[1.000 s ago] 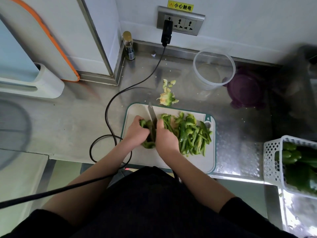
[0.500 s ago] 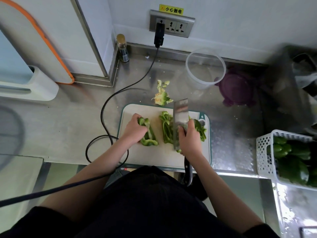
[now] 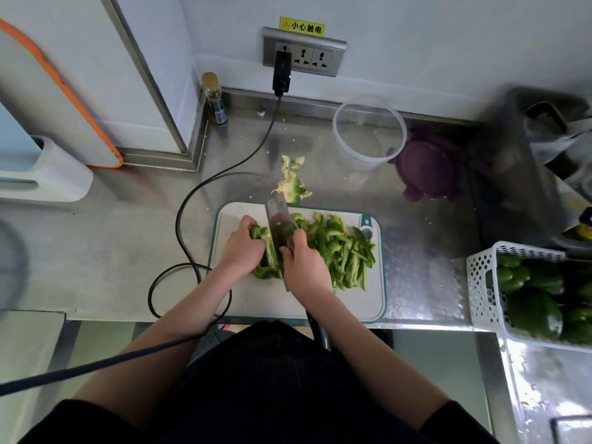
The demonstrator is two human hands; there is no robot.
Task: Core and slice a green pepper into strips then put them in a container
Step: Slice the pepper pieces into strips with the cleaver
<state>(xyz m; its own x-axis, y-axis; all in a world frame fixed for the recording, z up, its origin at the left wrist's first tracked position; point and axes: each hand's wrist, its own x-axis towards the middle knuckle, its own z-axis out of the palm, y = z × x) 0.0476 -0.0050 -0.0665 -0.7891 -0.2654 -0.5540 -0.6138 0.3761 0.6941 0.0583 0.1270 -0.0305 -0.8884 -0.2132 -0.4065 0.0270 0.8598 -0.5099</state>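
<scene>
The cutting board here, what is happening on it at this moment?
A person is slicing green pepper. The left hand holds down the uncut pepper piece on the cutting board, and the right hand grips a cleaver set against it. A pile of cut strips lies to the right. The clear container behind holds no strips.

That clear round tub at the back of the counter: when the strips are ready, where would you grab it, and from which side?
Probably by the near rim of the clear tub, reaching from the cutting board side. It stands upright and open-topped, so fingers can hook over the wall. The purple lid sits close on its right, the wall lies behind.
</scene>
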